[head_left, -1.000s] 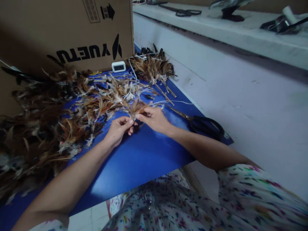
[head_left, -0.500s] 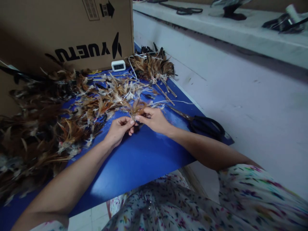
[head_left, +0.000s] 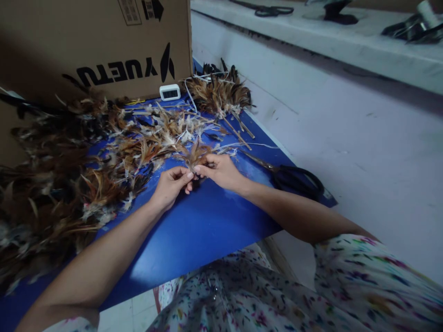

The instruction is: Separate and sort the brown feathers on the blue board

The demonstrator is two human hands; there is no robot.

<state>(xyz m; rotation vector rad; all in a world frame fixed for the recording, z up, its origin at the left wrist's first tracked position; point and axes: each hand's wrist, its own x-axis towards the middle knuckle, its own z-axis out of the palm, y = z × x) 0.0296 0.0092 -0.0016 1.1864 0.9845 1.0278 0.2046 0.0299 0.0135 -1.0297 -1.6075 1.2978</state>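
My left hand and my right hand meet over a blue board, both pinched on a small bunch of brown feathers whose tips fan upward. Fingertips of the two hands touch at the bunch's base. Loose brown and white feathers lie scattered just beyond the hands. A large dark heap of feathers fills the board's left side.
Black scissors lie on the board right of my right forearm. A tied feather bundle with sticks and a small white timer sit near a cardboard box. A pale ledge runs behind, with dark tools on it.
The hands hold nearly still with the feather bunch; the fingertips have drawn slightly closer together. The view has shifted a little.
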